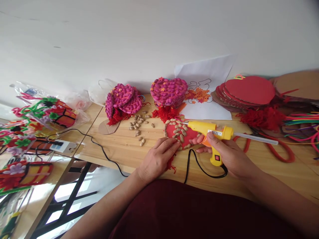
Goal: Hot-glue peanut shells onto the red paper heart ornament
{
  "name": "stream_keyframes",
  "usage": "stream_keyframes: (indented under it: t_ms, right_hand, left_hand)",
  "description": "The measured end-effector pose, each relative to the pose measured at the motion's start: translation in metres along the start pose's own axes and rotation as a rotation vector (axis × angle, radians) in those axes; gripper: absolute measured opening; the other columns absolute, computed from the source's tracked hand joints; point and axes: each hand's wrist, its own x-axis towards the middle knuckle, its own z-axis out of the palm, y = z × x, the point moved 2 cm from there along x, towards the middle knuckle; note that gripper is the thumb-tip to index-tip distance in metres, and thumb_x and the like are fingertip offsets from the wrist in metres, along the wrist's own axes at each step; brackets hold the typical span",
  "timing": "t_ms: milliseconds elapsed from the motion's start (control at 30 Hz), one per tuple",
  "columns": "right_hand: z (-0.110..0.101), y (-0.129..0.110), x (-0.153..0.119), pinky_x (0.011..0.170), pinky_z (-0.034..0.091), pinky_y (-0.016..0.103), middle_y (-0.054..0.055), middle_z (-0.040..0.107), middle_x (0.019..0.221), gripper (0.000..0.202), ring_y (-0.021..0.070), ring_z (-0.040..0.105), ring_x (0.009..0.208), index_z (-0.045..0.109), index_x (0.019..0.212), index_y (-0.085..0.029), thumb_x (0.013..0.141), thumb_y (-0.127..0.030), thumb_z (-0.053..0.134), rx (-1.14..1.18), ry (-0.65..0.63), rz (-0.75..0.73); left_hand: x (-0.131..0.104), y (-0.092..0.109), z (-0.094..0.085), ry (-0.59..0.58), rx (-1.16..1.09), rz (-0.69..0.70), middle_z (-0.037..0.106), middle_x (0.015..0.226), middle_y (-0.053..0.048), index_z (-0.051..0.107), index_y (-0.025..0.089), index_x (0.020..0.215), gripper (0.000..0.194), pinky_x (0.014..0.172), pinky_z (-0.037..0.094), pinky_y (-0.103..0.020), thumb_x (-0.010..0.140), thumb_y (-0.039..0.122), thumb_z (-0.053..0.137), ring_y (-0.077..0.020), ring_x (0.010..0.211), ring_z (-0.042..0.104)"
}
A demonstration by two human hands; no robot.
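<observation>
In my right hand (224,152) is a yellow hot glue gun (211,129), a clear glue stick (256,138) jutting from its back. Its nozzle points left, over a red heart-shaped board (190,134) partly covered with peanuts (178,127). My left hand (159,156) is at the board's lower left edge, fingers drawn together with the tips against the peanuts there; whatever is pinched between them is hidden. Red yarn fringe (170,163) shows beneath that hand.
Loose peanuts (137,124) lie left of the board. Behind are pink decorated hearts (169,91), white paper (211,111) with orange star pieces, and stacked red boards (251,89). A black cord (104,152) runs to a power strip (63,147); pipe-cleaner crafts (27,172) stand left.
</observation>
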Motion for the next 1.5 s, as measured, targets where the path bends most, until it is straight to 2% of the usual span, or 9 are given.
stream_keyframes:
  t_ms: [467,600,767,900,1100,1200,1367,1500]
  right_hand:
    - [0.003,-0.004,-0.002,0.078,0.063,0.039,0.005,0.07,0.114,0.028,0.0297,0.063,0.111,0.072,0.097,-0.032,0.091,-0.054,0.055,-0.044,0.012,0.0]
    - [0.004,-0.005,-0.001,0.077,0.063,0.039,0.005,0.069,0.107,0.028,0.0293,0.064,0.109,0.072,0.091,-0.03,0.09,-0.053,0.056,-0.014,0.039,0.007]
    - [0.003,-0.007,0.002,0.077,0.063,0.036,0.007,0.069,0.103,0.031,0.0287,0.065,0.108,0.072,0.085,-0.029,0.089,-0.055,0.057,0.05,0.018,0.011]
    - [0.002,-0.006,0.003,0.076,0.063,0.037,0.006,0.069,0.103,0.031,0.0292,0.065,0.108,0.072,0.087,-0.029,0.09,-0.055,0.056,0.065,0.02,0.017]
    - [-0.001,-0.001,0.002,0.076,0.063,0.042,0.007,0.07,0.103,0.03,0.0301,0.067,0.104,0.071,0.089,-0.028,0.09,-0.054,0.056,0.043,0.035,0.038]
    - [-0.002,0.0,0.002,0.074,0.063,0.043,0.007,0.071,0.107,0.028,0.0307,0.068,0.101,0.072,0.093,-0.03,0.089,-0.054,0.057,0.035,0.043,0.051]
    - [-0.002,0.0,0.003,0.073,0.065,0.043,0.006,0.07,0.113,0.025,0.0324,0.063,0.115,0.072,0.093,-0.031,0.088,-0.052,0.059,0.023,0.064,0.02]
    - [-0.005,0.003,0.005,0.074,0.066,0.042,0.006,0.07,0.114,0.022,0.0315,0.062,0.116,0.072,0.092,-0.032,0.088,-0.05,0.06,0.069,0.062,0.015]
  left_hand:
    - [0.007,0.004,-0.001,-0.068,0.034,-0.038,0.061,0.126,-0.014,0.049,0.017,0.141,0.043,0.099,0.053,-0.044,0.098,0.016,0.044,-0.0247,0.119,0.051]
    - [0.008,0.0,-0.002,0.028,-0.076,-0.067,0.064,0.122,-0.01,0.056,0.021,0.135,0.042,0.095,0.054,-0.04,0.095,0.009,0.046,-0.0216,0.112,0.055]
    - [0.003,-0.007,-0.004,0.156,-0.215,-0.204,0.061,0.129,-0.008,0.054,0.024,0.137,0.063,0.1,0.051,-0.039,0.084,-0.007,0.039,-0.0189,0.116,0.056]
    - [0.0,-0.001,-0.001,0.154,-0.154,-0.157,0.06,0.128,-0.009,0.053,0.025,0.138,0.055,0.097,0.053,-0.042,0.09,0.0,0.041,-0.0212,0.114,0.055]
    - [0.004,0.009,0.002,0.005,-0.018,-0.129,0.055,0.129,-0.011,0.051,0.023,0.14,0.047,0.098,0.052,-0.041,0.095,0.01,0.046,-0.0234,0.116,0.049]
    - [0.006,0.009,0.001,-0.031,-0.011,-0.132,0.055,0.125,-0.011,0.051,0.023,0.139,0.045,0.096,0.052,-0.04,0.096,0.011,0.046,-0.0232,0.113,0.049]
    - [0.009,0.007,0.001,-0.027,-0.027,-0.129,0.059,0.119,-0.011,0.055,0.023,0.136,0.042,0.092,0.053,-0.039,0.096,0.015,0.047,-0.0232,0.109,0.051]
    - [0.006,0.005,0.001,0.094,-0.139,-0.125,0.061,0.116,-0.009,0.053,0.024,0.138,0.046,0.092,0.053,-0.036,0.095,0.009,0.047,-0.0201,0.106,0.055]
